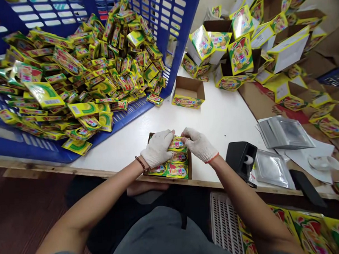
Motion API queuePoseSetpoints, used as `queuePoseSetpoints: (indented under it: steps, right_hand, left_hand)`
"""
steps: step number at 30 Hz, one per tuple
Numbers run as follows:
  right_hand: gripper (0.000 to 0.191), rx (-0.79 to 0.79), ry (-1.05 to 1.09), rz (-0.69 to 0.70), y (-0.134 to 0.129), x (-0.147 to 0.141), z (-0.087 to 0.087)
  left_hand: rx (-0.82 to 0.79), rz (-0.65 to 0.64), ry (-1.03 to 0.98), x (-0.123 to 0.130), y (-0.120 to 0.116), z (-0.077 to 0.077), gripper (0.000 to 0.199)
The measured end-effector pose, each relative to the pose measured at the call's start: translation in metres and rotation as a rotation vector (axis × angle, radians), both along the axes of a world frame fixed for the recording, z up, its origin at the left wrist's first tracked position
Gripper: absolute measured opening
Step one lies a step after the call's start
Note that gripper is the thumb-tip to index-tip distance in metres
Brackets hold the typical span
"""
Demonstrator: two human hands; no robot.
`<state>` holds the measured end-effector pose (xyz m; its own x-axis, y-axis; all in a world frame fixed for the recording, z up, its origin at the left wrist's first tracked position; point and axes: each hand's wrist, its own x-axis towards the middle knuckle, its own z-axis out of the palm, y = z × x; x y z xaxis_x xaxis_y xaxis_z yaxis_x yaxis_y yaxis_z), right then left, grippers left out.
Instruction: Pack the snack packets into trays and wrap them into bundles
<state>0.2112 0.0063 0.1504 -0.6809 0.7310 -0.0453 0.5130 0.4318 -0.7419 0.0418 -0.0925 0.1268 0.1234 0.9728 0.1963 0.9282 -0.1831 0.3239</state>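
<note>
An open display box (190,171) at the table's front edge holds rows of small yellow-green packs marked TWINS. My left hand (158,148), in a white knit glove, reaches over the box's left side. Its thumb and fingers bend around the left end of an upper pack (176,144). From the right, my gloved right hand (200,143) pinches that same pack's right end with thumb and forefinger. Lower packs (176,170) lie flat with their printed faces up. My left palm hides the packs beneath it.
A tilted blue crate (146,109) on the left spills many loose packs (78,78). Behind my hands stands another open box (188,99). Several folded boxes (241,55) pile up at the back right. A black tape dispenser (241,159) and clear plastic trays (286,132) sit to the right.
</note>
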Motion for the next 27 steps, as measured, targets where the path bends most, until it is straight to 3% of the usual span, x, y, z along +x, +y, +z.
queuePoseSetpoints:
  steps: [5,8,11,14,16,19,23,27]
  right_hand:
    - [0.011,0.064,-0.201,-0.09,0.008,0.013,-0.025]
    - [0.016,0.183,-0.268,-0.089,0.006,0.005,-0.04]
    - [0.02,0.247,-0.349,-0.022,0.01,0.0,-0.047]
    - [0.027,0.202,-0.305,0.085,0.022,0.006,-0.049]
    - [0.034,0.188,-0.202,0.03,0.031,0.014,-0.052]
    - [0.039,0.119,-0.121,-0.102,0.036,0.022,-0.062]
    - [0.036,-0.013,-0.13,-0.069,0.032,0.025,-0.076]
    - [0.036,0.002,-0.136,-0.081,0.031,0.024,-0.077]
  left_hand:
    - [-0.154,-0.04,0.187,-0.01,-0.014,-0.024,0.025]
    - [-0.236,-0.015,0.226,-0.011,-0.016,-0.022,0.02]
    - [-0.187,0.01,0.199,-0.002,-0.008,-0.013,0.02]
    - [-0.062,-0.159,0.169,0.014,0.007,-0.01,0.031]
    - [-0.049,-0.26,0.152,0.026,0.015,-0.013,0.042]
    - [-0.089,-0.25,0.153,0.039,0.019,-0.024,0.057]
    - [-0.098,-0.234,0.196,0.046,0.01,-0.039,0.064]
    - [-0.11,-0.224,0.221,0.047,0.004,-0.045,0.068]
